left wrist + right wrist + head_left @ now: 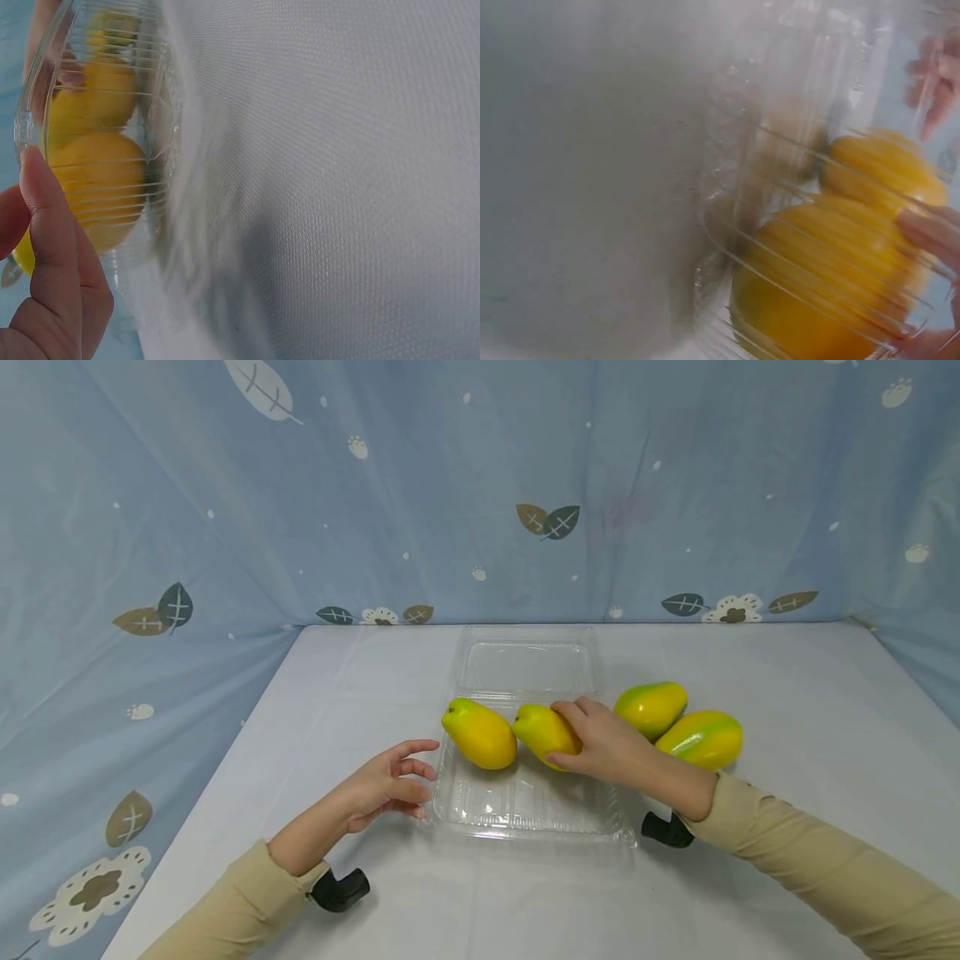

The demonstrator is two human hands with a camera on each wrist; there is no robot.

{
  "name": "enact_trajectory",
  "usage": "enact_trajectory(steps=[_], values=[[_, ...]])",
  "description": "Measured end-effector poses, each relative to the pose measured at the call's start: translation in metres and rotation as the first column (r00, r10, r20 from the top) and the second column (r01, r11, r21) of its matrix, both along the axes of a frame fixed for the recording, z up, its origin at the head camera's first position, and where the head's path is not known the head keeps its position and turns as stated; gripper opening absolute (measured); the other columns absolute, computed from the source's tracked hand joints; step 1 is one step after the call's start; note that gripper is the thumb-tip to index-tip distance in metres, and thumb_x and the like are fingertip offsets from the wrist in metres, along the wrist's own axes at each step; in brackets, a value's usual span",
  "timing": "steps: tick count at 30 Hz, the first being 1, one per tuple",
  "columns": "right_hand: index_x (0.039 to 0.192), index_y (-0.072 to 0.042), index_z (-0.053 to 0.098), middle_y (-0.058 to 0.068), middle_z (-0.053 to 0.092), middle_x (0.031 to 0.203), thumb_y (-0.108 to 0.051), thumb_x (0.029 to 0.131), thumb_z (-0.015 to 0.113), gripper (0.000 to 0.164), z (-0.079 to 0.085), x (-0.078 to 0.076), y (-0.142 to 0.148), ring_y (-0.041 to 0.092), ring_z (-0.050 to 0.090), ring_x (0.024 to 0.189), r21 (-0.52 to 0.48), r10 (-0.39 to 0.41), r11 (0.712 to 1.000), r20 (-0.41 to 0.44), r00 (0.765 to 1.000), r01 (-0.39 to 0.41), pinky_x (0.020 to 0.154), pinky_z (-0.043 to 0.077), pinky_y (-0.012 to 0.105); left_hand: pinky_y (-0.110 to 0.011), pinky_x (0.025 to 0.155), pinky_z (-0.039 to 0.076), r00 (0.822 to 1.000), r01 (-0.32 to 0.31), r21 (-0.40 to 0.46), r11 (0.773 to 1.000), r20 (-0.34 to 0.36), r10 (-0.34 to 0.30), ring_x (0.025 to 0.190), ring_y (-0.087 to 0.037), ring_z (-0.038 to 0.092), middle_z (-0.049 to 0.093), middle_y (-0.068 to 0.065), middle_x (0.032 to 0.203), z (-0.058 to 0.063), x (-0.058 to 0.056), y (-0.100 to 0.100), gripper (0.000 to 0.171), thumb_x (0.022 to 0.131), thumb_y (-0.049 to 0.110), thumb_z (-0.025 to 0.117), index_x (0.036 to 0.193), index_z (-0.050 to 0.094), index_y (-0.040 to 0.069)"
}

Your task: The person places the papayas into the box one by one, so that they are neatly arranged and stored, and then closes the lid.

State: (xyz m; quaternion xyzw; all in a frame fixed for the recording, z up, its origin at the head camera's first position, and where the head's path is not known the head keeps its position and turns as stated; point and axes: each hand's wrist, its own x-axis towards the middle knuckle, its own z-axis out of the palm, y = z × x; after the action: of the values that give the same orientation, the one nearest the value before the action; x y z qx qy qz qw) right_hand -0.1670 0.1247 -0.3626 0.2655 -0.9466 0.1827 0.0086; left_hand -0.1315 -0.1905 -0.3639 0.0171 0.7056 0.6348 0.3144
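A clear plastic clamshell container (525, 820) lies unfolded, its lid (525, 667) at the far side. Inside its tray rests one yellow papaya (483, 737), green at the narrow end, on the left. Beside it, a second papaya (542, 733) is gripped by my right hand (611, 745), thumb on the near side and fingers over the far side. Through the ribbed wall, the right wrist view shows both papayas (825, 277). My left hand (386, 787) holds nothing; its fingers are loosely bent by the tray's left edge. The left wrist view has its fingertips right at the rim.
Two more yellow-green papayas, one farther back (651, 710) and one nearer (702, 739), lie on the white tabletop (810, 718) right of the container. A blue patterned curtain (450, 485) hangs behind the table and along its sides. Black wrist devices (341, 890) sit at both cuffs.
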Motion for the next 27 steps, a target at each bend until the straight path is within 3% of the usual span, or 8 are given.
enact_trajectory(steps=[15,27], values=[[0.125,0.002,0.049,0.018,0.052,0.108,-0.032,0.075,0.071,0.064,-0.0049,0.0037,0.001,0.029,0.051,0.092,0.004,0.026,1.0,-0.081,0.996,-0.026,0.077,0.048,0.04,-0.027,0.064,0.055,1.0,-0.003,-0.001,1.0,0.0,0.003,0.065,-0.015,0.056,0.048,-0.012,0.104,0.0006,0.0012,0.0001,0.072,0.08,-0.001,0.061,0.142,0.024,0.004],[0.13,0.0,0.046,0.019,0.051,0.118,-0.035,0.077,0.069,0.068,0.0012,0.0059,0.0041,0.033,0.049,0.106,-0.02,0.004,1.0,-0.001,1.0,-0.004,0.089,0.045,0.045,-0.026,0.064,0.055,1.0,-0.017,-0.026,1.0,0.007,0.017,0.063,-0.016,0.056,0.048,-0.014,0.105,0.0001,0.0003,0.0012,0.07,0.08,-0.002,0.06,0.141,0.026,0.004]])
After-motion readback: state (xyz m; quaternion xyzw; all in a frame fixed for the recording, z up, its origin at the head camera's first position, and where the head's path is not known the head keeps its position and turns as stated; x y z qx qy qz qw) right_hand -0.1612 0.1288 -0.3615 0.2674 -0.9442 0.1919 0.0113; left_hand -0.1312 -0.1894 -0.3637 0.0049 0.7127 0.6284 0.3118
